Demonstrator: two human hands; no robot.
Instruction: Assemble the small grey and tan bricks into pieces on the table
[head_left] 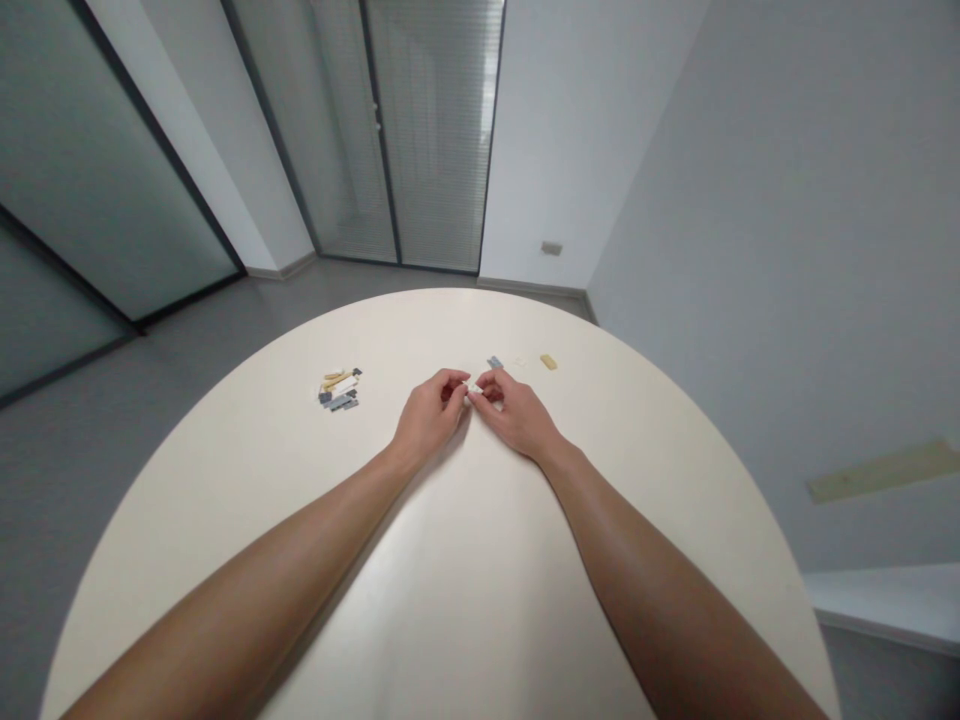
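My left hand point(436, 408) and my right hand point(516, 408) meet over the middle of the round table. Between their fingertips is a small white piece point(472, 387), pinched from both sides. It looks like a toy building brick, but the fingers cover much of it. Just behind my right hand lie some small grey pieces point(495, 362). A tan flat piece point(549, 361) rests farther right, with tiny pale pieces point(520, 361) between it and the grey ones.
A pile of tan, white, grey and dark pieces point(341, 390) lies to the left on the white round table point(465, 600). Beyond the table's far edge stand glass doors point(435, 130) and a wall with a socket point(551, 248). A grey wall point(787, 250) rises on the right.
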